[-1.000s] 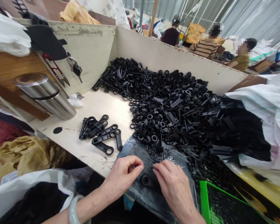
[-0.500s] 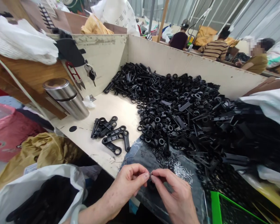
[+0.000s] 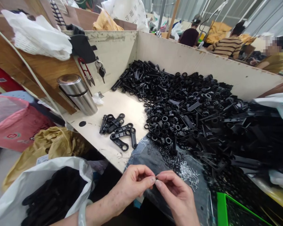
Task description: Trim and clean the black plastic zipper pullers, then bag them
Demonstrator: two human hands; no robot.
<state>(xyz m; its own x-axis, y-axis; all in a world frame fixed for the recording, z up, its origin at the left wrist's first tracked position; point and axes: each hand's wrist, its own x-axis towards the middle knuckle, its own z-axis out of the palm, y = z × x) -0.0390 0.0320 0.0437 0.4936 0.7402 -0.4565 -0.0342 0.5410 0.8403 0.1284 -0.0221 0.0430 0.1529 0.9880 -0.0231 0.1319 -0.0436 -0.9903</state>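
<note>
My left hand (image 3: 138, 182) and my right hand (image 3: 175, 196) meet fingertip to fingertip over the near edge of the dark denim cloth (image 3: 153, 197). Each one pinches with thumb and index finger; a tiny dark piece shows between the tips, too small to name. Just beyond my right hand lies a scatter of short silver pins (image 3: 188, 174) on the cloth. Small black parts (image 3: 166, 155) are strewn beside them. On the pale board to the left rest several black ratchet-like handles (image 3: 121, 136), away from both hands.
A large heap of black plastic parts (image 3: 179, 103) fills the walled bench. A steel thermos (image 3: 81, 97) stands at left, near hanging red snips (image 3: 86, 72). A white sack (image 3: 82, 169) of black parts sits lower left, a green-rimmed tray (image 3: 223, 207) lower right. Three people sit beyond the wall.
The whole scene has shifted right and slightly up in view as the camera turned. My hands stay pinched together at almost the same place, fingertips a little closer.
</note>
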